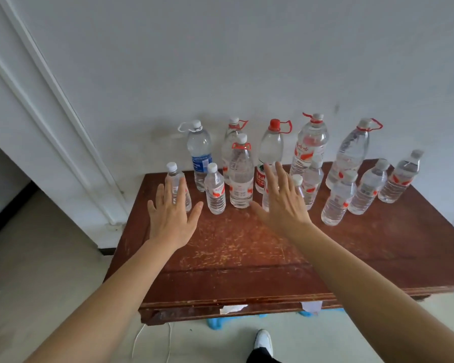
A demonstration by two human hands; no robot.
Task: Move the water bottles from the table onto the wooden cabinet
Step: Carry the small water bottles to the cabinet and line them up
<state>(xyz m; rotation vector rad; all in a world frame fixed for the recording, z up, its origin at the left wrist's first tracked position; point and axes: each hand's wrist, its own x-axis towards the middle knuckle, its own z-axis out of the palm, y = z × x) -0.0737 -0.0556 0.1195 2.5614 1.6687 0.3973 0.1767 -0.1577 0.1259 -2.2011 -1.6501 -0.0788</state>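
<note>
Both grips released: left hand (172, 221) and right hand (283, 205) are hovering, fingers spread, by clear plastic water bottles (240, 176) crowding the worn red-brown wooden tabletop (247, 247). The tight spacing is likely risking toppled neighbours.

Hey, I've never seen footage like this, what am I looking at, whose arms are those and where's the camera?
There is no machine here. A person wears a wide-angle camera on the head, looking forward and down, so this single picture is roughly what they see. The left hand and right hand reach out flat and open, holding nothing. Below them is a reddish wooden table against a white wall. On it stand clear water bottles: tall ones at the back, such as the blue-labelled bottle and the red-capped bottle, and small ones in front. The hands overlap two small bottles; whether they touch is unclear. A white shoe shows at the bottom.
</note>
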